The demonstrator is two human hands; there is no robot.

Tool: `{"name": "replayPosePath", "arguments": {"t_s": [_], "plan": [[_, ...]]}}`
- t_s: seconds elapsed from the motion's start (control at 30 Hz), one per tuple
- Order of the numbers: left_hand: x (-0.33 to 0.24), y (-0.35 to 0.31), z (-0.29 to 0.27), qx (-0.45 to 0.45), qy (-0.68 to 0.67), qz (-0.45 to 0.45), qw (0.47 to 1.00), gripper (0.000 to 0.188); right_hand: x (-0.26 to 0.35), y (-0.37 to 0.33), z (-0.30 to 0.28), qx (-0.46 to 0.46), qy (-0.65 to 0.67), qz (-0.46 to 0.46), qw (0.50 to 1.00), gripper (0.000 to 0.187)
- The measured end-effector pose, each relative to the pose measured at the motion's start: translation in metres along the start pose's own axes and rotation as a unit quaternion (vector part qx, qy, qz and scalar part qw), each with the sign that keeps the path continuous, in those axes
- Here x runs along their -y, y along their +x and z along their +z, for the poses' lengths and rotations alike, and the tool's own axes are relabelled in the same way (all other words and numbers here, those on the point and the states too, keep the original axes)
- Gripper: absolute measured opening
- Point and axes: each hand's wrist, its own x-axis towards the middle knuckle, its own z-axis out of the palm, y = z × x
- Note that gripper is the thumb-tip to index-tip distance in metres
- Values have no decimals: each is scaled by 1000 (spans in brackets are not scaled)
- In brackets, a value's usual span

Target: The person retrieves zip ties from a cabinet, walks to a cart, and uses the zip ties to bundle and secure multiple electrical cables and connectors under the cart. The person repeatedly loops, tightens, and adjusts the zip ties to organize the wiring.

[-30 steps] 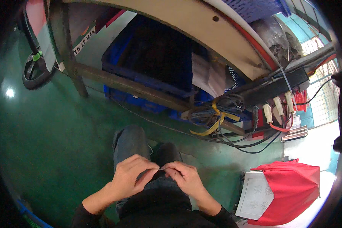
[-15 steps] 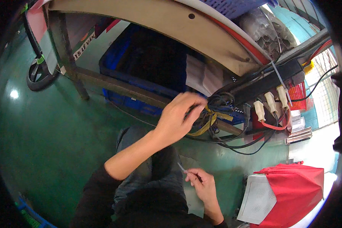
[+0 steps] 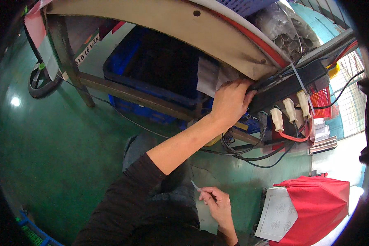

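Note:
Under the table edge, my left hand [image 3: 230,103] reaches to the near end of a black power strip [image 3: 283,90]. Its fingers curl round a black cable [image 3: 255,85] there, their tips partly hidden. Three cream plugs [image 3: 290,110] sit in the strip, and a pale cable tie [image 3: 298,77] loops round it. Below the left wrist hang looped black cables [image 3: 242,152] and a bit of yellow band [image 3: 213,141]. Low in front of my body, my right hand [image 3: 218,204] pinches a thin pale cable tie [image 3: 194,185], its free end pointing up and left.
A blue crate [image 3: 147,91] stands behind the metal crossbar [image 3: 131,95] under the table [image 3: 164,19]. A red cloth [image 3: 322,209] drapes over a light grey box [image 3: 276,215] at lower right. A black wheel [image 3: 40,86] stands at far left; a cable [image 3: 131,121] trails across the floor.
My left hand has moved right and up from the cable loops and yellow band to the power strip's end. The right hand still holds the cable tie, nearly unmoved.

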Motion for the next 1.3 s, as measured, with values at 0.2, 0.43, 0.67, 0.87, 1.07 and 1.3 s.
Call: {"name": "replayPosePath", "arguments": {"t_s": [0.2, 0.43, 0.67, 0.87, 1.07, 1.3], "plan": [[-1, 1, 1, 15, 42, -5, 999, 24, -4, 1, 5, 10, -30, 1, 999, 13], [5, 5, -3, 36, 27, 4, 999, 24, -5, -5, 6, 10, -31, 16, 999, 13], [2, 2, 0, 13, 111, 22, 993, 26, -6, -6, 10, 3, -21, 11, 1000, 13], [-5, 2, 2, 5, 186, 18, 982, 31, -12, -12, 9, -2, -3, -3, 1000, 14], [-9, 11, -6, 117, 225, -47, 966, 34, -25, -29, 9, -68, 30, 21, 997, 15], [-15, 22, -20, 180, 283, -40, 941, 40, -30, -10, -14, -26, -69, -47, 996, 13]]}}
